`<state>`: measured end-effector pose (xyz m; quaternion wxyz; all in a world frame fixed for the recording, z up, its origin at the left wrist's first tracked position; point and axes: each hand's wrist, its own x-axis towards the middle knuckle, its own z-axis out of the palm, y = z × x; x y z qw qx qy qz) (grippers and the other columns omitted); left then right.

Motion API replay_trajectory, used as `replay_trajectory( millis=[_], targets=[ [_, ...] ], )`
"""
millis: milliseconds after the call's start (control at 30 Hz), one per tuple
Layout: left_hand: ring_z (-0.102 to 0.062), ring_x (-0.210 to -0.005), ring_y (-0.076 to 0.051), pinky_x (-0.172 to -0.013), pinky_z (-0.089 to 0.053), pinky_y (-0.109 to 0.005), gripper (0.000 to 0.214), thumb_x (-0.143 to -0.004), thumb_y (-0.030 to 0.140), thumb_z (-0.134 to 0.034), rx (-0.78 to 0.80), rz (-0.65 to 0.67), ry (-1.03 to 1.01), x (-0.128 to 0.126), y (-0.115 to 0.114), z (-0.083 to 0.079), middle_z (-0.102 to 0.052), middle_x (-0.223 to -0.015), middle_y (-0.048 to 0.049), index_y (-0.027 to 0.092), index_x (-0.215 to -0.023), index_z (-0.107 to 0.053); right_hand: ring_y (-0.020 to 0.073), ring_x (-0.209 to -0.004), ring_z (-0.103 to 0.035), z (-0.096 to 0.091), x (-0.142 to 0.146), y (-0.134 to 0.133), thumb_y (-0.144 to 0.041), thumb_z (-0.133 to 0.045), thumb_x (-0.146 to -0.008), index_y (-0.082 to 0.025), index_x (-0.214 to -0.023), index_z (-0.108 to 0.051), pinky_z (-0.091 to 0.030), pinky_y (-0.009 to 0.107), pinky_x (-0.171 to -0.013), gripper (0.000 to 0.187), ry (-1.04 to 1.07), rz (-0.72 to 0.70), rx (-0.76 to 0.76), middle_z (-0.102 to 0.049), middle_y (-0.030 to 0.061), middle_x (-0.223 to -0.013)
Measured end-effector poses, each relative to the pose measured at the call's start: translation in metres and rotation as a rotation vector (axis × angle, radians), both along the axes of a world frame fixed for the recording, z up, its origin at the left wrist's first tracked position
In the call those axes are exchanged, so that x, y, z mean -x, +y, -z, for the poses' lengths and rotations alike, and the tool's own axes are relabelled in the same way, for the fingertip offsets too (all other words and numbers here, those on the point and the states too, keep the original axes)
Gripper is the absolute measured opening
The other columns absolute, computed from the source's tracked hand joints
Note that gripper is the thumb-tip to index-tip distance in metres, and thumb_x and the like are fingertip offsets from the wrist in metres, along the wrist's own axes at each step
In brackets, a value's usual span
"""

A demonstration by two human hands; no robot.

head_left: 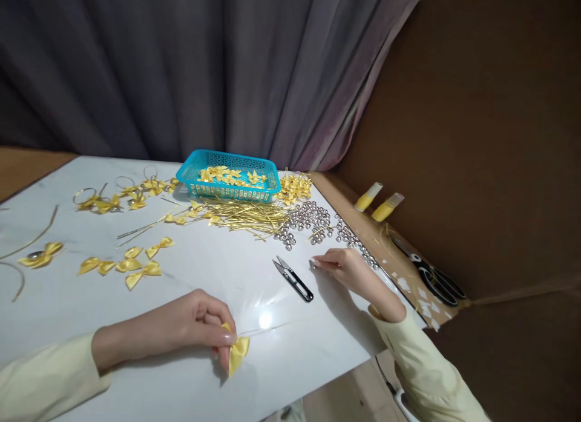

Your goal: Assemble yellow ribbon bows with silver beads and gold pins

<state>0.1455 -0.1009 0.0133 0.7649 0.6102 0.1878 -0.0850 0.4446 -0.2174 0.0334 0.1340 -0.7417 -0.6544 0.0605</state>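
Observation:
My left hand pinches a yellow satin ribbon bow between thumb and fingers, just above the table. A thin pale wire or thread runs out to the right from the bow. Farther right, my right hand has its fingertips closed on a small shiny silver piece, too small to make out fully. Close to that hand lie thread snips with black handles. Just beyond it spreads a pile of small silver pieces. Several loose yellow bows lie beyond my left hand.
A blue perforated basket with yellow bows stands at the back. Gold wire strips lie before it. Bows with wire loops are at the back left. On the right ledge are big scissors and two yellow-filled tubes.

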Motion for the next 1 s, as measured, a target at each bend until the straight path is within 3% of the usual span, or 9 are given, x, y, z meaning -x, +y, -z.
replay_trajectory(
  millis=[200, 400, 567, 733, 1000],
  targets=[
    [-0.07, -0.071, -0.018, -0.07, -0.05, -0.025, 0.02, -0.078, 0.033, -0.068, 0.01, 0.009, 0.008, -0.002, 0.001, 0.001, -0.076, -0.076, -0.0081, 0.013, -0.075, -0.067, 0.016, -0.048, -0.062, -0.02, -0.008, -0.013, -0.007, -0.047, -0.082, -0.011, -0.087, -0.068, -0.043, 0.022, -0.049, 0.021, 0.028, 0.112, 0.081, -0.066, 0.0054, -0.054],
    [-0.069, -0.071, -0.018, -0.07, -0.05, -0.024, 0.021, -0.08, 0.033, -0.066, -0.001, 0.033, 0.017, -0.001, 0.002, -0.001, -0.076, -0.077, -0.0078, 0.013, -0.075, -0.067, 0.0125, -0.052, -0.061, -0.03, -0.003, -0.008, 0.002, -0.043, -0.077, -0.014, -0.071, -0.064, -0.042, 0.021, -0.056, 0.027, -0.055, 0.032, 0.226, -0.066, 0.0038, -0.059],
    [-0.069, -0.07, -0.019, -0.07, -0.05, -0.026, 0.022, -0.079, 0.034, -0.066, 0.011, 0.03, 0.022, -0.002, 0.001, -0.002, -0.076, -0.076, -0.0076, 0.013, -0.075, -0.067, 0.0107, -0.04, -0.05, -0.03, 0.0, -0.001, -0.003, -0.047, -0.078, -0.013, -0.068, -0.062, -0.031, 0.022, -0.044, 0.02, -0.15, 0.035, 0.288, -0.061, 0.0037, -0.054],
    [-0.069, -0.071, -0.018, -0.071, -0.05, -0.025, 0.02, -0.079, 0.033, -0.066, 0.007, 0.035, 0.023, -0.002, 0.002, -0.002, -0.076, -0.076, -0.0072, 0.013, -0.074, -0.067, 0.012, -0.043, -0.049, -0.025, 0.0, 0.0, -0.013, -0.052, -0.081, -0.015, -0.062, -0.064, -0.031, 0.024, -0.048, 0.022, -0.196, 0.013, 0.274, -0.058, 0.0044, -0.05],
    [-0.07, -0.072, -0.018, -0.07, -0.05, -0.024, 0.021, -0.08, 0.033, -0.065, -0.003, 0.045, 0.022, -0.002, 0.002, -0.002, -0.076, -0.077, -0.0072, 0.013, -0.076, -0.067, 0.0116, -0.043, -0.04, -0.024, 0.012, 0.003, 0.004, -0.047, -0.069, -0.015, -0.047, -0.054, -0.023, 0.028, -0.048, 0.03, -0.298, -0.005, 0.353, -0.049, 0.0043, -0.046]
  ],
)
